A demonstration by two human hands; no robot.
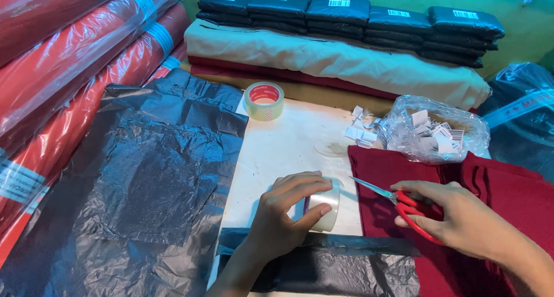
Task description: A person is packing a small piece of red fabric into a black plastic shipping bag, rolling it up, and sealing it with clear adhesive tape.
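We see the left hand (288, 213) gripping a clear round roll of packing tape (326, 207), upright under its fingertips. Just right, the right hand (461, 219) grasps red-handled steel scissors (398, 205), blades pointing at the roll.

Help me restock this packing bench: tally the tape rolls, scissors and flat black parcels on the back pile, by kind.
Tape rolls: 2, one under the left hand at, one standing free
Scissors: 1, red-handled, in the right hand
Flat black parcels: 5 visible on top, first at; layers beneath cannot be counted
Total: 8
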